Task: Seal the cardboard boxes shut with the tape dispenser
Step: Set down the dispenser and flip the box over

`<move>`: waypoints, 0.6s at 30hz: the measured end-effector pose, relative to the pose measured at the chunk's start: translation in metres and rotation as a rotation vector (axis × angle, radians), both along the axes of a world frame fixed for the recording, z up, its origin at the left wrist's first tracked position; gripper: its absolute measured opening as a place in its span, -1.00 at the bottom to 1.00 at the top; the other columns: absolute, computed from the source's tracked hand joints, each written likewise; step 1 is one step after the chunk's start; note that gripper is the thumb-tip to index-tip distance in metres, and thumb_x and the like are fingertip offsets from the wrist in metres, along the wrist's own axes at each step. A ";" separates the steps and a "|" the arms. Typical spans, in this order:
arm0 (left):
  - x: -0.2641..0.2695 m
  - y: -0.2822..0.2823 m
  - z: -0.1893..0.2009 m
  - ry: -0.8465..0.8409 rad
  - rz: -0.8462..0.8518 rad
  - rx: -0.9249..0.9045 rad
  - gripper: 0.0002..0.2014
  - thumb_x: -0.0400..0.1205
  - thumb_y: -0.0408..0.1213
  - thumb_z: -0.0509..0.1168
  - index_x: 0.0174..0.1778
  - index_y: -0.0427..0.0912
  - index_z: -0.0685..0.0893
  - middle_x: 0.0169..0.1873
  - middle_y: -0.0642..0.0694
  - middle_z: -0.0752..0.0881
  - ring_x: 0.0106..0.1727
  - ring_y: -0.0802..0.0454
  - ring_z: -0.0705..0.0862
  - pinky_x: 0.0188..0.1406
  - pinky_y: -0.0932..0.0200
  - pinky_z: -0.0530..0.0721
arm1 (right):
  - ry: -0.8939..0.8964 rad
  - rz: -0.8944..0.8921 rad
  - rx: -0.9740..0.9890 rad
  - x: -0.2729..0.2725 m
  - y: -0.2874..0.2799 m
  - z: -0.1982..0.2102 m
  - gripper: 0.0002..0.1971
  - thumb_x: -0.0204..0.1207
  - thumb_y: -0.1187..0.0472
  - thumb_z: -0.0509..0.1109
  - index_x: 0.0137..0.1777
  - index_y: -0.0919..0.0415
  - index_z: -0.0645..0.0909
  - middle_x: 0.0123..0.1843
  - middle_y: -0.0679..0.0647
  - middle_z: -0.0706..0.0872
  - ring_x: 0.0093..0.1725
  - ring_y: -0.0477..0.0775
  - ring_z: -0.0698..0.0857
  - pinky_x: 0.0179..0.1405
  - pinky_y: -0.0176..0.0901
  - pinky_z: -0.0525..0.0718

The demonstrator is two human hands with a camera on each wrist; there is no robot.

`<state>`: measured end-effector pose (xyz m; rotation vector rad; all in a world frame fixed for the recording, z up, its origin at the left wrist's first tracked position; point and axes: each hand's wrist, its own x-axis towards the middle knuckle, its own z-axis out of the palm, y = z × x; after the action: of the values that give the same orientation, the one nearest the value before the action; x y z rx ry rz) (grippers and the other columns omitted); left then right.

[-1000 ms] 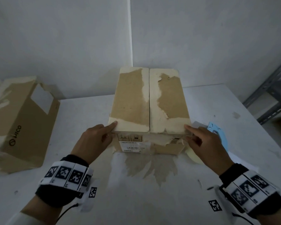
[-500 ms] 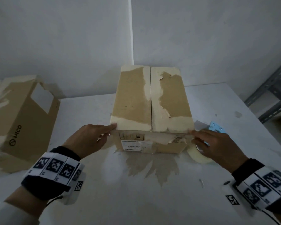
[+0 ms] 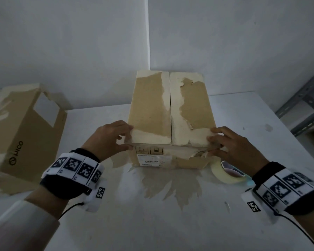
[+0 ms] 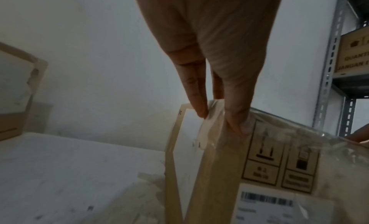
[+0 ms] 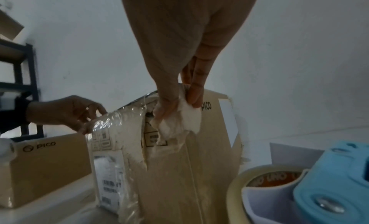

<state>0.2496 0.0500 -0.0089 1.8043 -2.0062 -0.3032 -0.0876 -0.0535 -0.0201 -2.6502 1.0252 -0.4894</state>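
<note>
A tall cardboard box (image 3: 170, 109) stands upright on the white table (image 3: 152, 223), its two top flaps meeting along a centre seam, with old torn tape on its surface. My left hand (image 3: 130, 136) pinches the near left top corner, thumb on the front face (image 4: 279, 172) and fingers on the side. My right hand (image 3: 211, 141) pinches the near right top corner, on torn tape there (image 5: 179, 116). The blue tape dispenser (image 5: 335, 180) with its roll of tape (image 3: 227, 173) lies on the table under my right wrist, held by neither hand.
A second cardboard box (image 3: 25, 134) marked PICO lies at the left of the table. White walls close the back. A metal shelf rack (image 3: 306, 109) stands off the table's right edge. A brown peeled patch (image 3: 170, 183) marks the table in front of the box.
Half a second ago my right hand was lower, by the tape roll; it has come up onto the box's right corner. My left thumb has moved onto the front face.
</note>
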 end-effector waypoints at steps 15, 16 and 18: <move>-0.005 0.000 -0.007 -0.152 -0.102 -0.091 -0.59 0.13 -0.41 0.64 -0.21 -0.35 0.61 -0.29 -0.21 0.67 -0.43 -0.15 0.66 -0.53 0.02 0.69 | 0.165 0.039 0.030 0.011 0.010 0.011 -0.66 0.33 0.02 0.35 -0.17 0.34 0.60 -0.12 0.29 0.65 -0.41 0.22 0.68 -0.44 -0.26 0.56; -0.005 -0.001 -0.006 -0.163 -0.099 -0.076 -0.60 0.14 -0.41 0.64 -0.21 -0.35 0.61 -0.28 -0.21 0.67 -0.42 -0.16 0.67 -0.51 0.01 0.69 | 0.171 0.035 0.077 0.008 0.007 0.014 -0.64 0.36 0.01 0.32 -0.10 0.35 0.63 -0.04 0.29 0.66 -0.37 0.22 0.70 -0.41 -0.27 0.53; -0.005 -0.002 -0.004 -0.169 -0.089 -0.046 -0.62 0.18 -0.42 0.62 -0.19 -0.36 0.62 -0.24 -0.21 0.67 -0.36 -0.18 0.69 -0.45 -0.03 0.71 | 0.160 0.019 0.117 0.001 0.001 0.019 -0.66 0.41 0.12 0.42 0.10 0.32 0.64 0.20 0.22 0.61 -0.18 0.19 0.74 -0.26 -0.31 0.49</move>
<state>0.2448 0.0484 -0.0130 1.7672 -2.1942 -0.1329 -0.0871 -0.0522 -0.0013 -2.6251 1.0386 -0.2091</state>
